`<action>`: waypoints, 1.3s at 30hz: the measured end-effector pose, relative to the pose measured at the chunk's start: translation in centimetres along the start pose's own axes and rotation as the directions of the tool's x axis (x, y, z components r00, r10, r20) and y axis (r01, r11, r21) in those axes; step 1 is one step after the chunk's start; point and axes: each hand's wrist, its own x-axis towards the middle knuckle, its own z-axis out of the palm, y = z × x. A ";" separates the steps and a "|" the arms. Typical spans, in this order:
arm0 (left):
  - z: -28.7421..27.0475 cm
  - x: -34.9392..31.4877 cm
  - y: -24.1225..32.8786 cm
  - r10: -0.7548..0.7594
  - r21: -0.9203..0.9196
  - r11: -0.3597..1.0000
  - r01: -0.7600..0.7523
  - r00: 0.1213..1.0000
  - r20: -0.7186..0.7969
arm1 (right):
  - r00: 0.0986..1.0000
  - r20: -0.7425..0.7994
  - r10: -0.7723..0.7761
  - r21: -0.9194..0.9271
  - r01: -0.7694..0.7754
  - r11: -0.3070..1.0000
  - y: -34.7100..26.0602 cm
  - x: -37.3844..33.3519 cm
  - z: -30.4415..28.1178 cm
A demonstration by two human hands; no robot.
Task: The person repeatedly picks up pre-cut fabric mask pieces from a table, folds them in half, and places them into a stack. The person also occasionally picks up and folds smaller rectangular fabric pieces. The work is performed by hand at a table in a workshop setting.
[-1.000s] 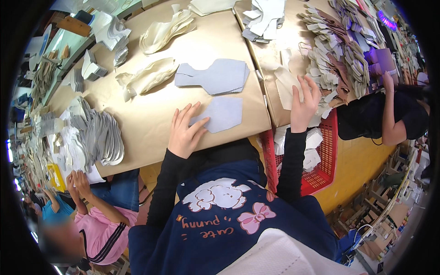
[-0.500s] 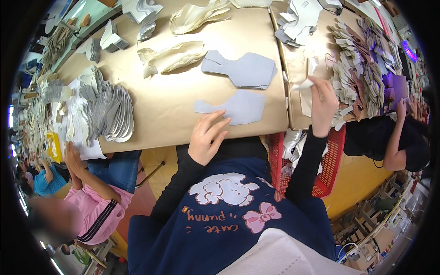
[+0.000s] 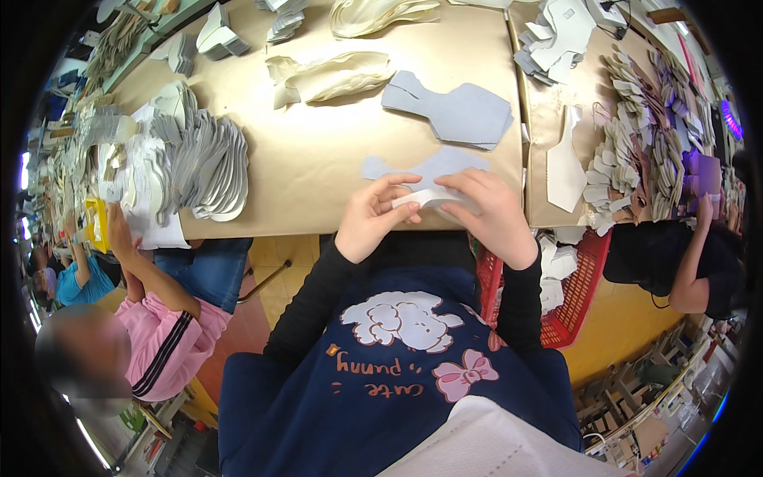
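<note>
- At the near edge of the tabletop covered in brown paper [image 3: 302, 159], toward its right corner, a narrow, curved white sheet piece [image 3: 429, 196] is held bowed between two bare hands.
- Left hand [image 3: 377, 215]: thumb and fingertips are clamped on the left end of the piece.
- Right hand [image 3: 493, 215]: the right end is pinched between fingertips and thumb; the full contact is hidden by the hand itself.
- Creasing: the bow could be sharpened into a fold if the two ends were pushed closer together; the stiffness of the material cannot be told.
- Slipping: because the piece is gripped only at its ends, it could be sprung loose if either pinch were relaxed unevenly.
- Shifting: a flat grey-blue sheet piece [image 3: 457, 159] lies just beyond the hands and is partly covered by them; it could be dragged askew by a lowered fingertip.
- Skewing: farther from the near edge, a low stack of waisted grey-blue sheet pieces [image 3: 465, 115] is left with uneven margins; its layers could be spread further if brushed.
- Falling: since the hands are placed so close to the near edge, a dropped piece could be lost over it. Below the right corner stands a red plastic lattice basket [image 3: 588, 294], where it could be mixed with the white pieces [image 3: 556, 278] inside.
</note>
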 end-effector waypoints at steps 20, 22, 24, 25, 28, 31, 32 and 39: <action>-4.3 -0.5 -0.5 -0.087 0.163 0.979 0.122 0.975 -0.205 | 0.843 0.239 0.482 0.326 -0.537 0.778 -1.7 3.4 4.3; -4.7 -0.3 -0.8 0.090 0.377 0.925 0.040 0.943 -0.320 | 0.764 0.310 0.565 0.372 -0.645 0.667 -1.9 4.2 4.4; -5.2 0.1 -1.0 0.369 0.710 0.704 0.004 0.853 -0.370 | 0.703 0.365 0.610 0.359 -0.711 0.605 -2.0 5.1 4.5; -5.4 0.2 -1.1 0.411 0.755 0.656 0.005 0.836 -0.363 | 0.686 0.381 0.619 0.326 -0.727 0.605 -2.0 5.6 4.6; -5.6 0.7 -1.2 0.467 0.843 0.537 0.042 0.817 -0.338 | 0.685 0.409 0.603 0.309 -0.726 0.615 -1.6 7.2 5.4; -5.5 0.9 -1.2 0.431 0.852 0.517 0.081 0.836 -0.341 | 0.695 0.411 0.590 0.307 -0.715 0.629 -0.9 8.3 6.5; -5.6 0.9 -1.2 0.414 0.846 0.526 0.083 0.844 -0.341 | 0.700 0.401 0.591 0.298 -0.709 0.639 -0.6 8.5 6.8; -6.3 1.2 -0.5 0.343 0.802 0.590 0.092 0.871 -0.353 | 0.695 0.387 0.606 0.271 -0.714 0.646 -0.3 8.8 7.9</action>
